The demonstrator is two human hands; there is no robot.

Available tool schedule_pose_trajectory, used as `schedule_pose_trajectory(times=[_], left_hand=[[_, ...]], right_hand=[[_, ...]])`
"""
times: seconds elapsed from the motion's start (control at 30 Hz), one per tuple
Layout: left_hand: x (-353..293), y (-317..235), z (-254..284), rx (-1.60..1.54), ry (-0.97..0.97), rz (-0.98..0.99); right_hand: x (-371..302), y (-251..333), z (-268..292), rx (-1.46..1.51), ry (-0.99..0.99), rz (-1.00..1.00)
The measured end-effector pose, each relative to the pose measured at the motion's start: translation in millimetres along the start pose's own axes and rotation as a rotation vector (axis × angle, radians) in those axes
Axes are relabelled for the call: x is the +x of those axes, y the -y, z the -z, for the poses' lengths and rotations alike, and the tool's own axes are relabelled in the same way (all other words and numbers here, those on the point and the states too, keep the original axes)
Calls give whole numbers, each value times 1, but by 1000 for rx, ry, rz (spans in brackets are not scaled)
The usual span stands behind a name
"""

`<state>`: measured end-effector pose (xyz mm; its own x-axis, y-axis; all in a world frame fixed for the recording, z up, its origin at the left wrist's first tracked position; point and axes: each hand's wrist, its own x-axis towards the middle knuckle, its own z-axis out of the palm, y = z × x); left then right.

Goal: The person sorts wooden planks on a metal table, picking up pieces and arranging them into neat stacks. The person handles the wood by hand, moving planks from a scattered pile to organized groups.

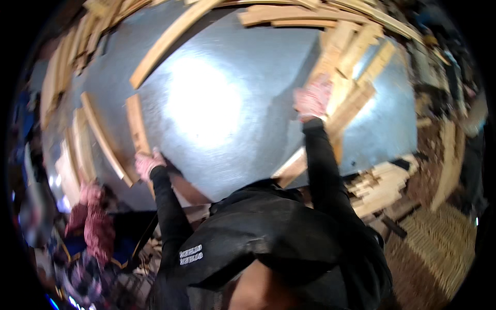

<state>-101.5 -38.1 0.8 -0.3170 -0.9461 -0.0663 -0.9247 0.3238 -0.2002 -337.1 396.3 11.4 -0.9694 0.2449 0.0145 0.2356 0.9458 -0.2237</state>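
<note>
My left hand (150, 164), in a pinkish glove, grips the near end of a narrow wooden board (137, 121) on the grey metal tabletop (248, 119). The board points away from me, tilted slightly left. To the right, my right hand (313, 97), gloved the same way, is closed at the near end of a light wooden board (333, 49) in a loose heap. Blur hides some of its fingers. Another board (354, 108) slants beside that hand, crossing others beneath it. A curved-looking strip (106, 139) lies left of my left hand.
At left, a co-worker's gloved hands (91, 194) are at the table edge beside wooden strips (82, 144). A long strip (170, 44) lies across the far part. More boards (294, 15) are stacked along the far edge. Stacked wood pieces (382, 186) stand below the table's right side.
</note>
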Motion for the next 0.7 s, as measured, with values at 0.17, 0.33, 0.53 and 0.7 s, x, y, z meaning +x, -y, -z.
schedule_pose_trajectory(times=[0.17,0.33,0.53,0.7], left_hand=[[16,33,14,-52,320,-103],[-96,13,5,-174,229,-320],[-156,-16,8,-380,304,-614],[-144,-59,31,-1135,601,-449]], right_hand=[[-51,-50,66,83,183,210],[-86,-190,110,-110,277,361],[-48,-313,153,-291,171,940],[-11,-282,222,-250,291,1141]])
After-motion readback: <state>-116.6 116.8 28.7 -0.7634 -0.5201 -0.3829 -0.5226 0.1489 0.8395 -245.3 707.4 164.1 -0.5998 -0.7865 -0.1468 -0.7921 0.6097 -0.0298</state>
